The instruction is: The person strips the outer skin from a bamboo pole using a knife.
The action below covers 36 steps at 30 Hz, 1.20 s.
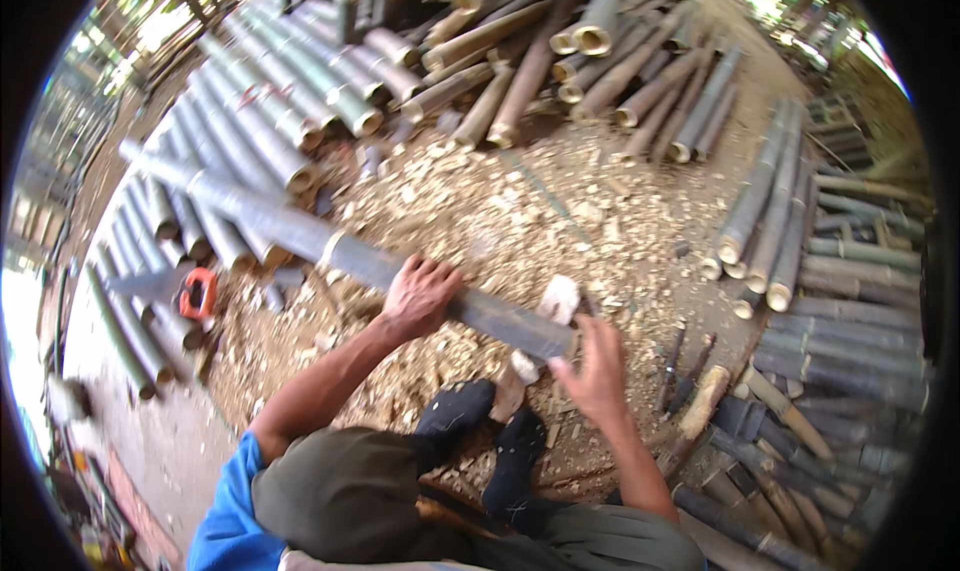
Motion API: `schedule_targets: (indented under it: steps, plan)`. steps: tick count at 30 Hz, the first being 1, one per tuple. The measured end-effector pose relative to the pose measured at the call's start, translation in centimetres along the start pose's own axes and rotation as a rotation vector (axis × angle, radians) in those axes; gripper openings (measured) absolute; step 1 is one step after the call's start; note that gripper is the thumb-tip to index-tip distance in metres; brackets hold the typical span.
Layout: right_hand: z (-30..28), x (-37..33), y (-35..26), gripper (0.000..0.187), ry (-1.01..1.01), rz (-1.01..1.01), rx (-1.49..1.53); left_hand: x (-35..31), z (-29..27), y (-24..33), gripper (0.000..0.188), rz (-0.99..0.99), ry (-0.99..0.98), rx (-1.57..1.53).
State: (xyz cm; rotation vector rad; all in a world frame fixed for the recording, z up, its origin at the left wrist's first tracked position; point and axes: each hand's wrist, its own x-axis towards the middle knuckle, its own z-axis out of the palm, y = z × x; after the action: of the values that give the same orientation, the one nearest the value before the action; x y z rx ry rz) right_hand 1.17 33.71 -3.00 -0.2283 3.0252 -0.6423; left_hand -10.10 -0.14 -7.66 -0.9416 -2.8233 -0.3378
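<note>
A long grey-green bamboo pole [280,229] slants across the view from the far left down to the middle, its near end in front of my legs. My left hand [424,296] is closed over the top of it, fingers wrapped round. At the near cut end is my right hand [602,373], slightly blurred, thumb and fingers apart around the rim; whether it touches the end is unclear. A pale wood block [560,299] shows just beyond the pole, and another pale piece [508,389] stands between my dark-covered feet [455,411].
Wood chips [460,211] cover the ground. Green bamboo poles [230,121] lie in rows at left, beside a saw with an orange handle [198,293]. Brown poles [560,61] are piled at the back, and more bamboo [840,341] is stacked at right. Several dark-handled tools [690,371] lie near my right.
</note>
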Motion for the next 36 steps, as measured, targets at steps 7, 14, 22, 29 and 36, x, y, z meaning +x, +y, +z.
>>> schedule_targets:
  steps: [7, 14, 22, 29, 36]
  plan:
    - [6.0, 5.6, -0.1, 0.088, -0.179, -0.284, -0.202, 1.2, -4.4, 2.6, 0.101, -0.189, -0.115, -0.326]
    - [1.2, 3.1, -0.5, 0.097, 0.013, -0.312, -0.171, -8.5, -5.6, -12.8, 0.074, -0.771, 1.040, -0.711]
    - [-3.1, -9.3, 1.2, 0.089, -0.079, -0.047, -0.172, -15.1, -0.4, -14.6, 0.109, -1.332, 0.652, -1.902]
    - [-3.7, -19.4, 3.0, 0.081, -0.020, 0.209, -0.244, -8.4, -0.4, -4.0, 0.053, -1.194, 0.855, -1.961]
    - [0.3, -29.0, 5.7, 0.079, 0.123, 0.398, -0.179, 0.5, -8.8, 3.0, 0.061, -0.843, 0.636, -2.123]
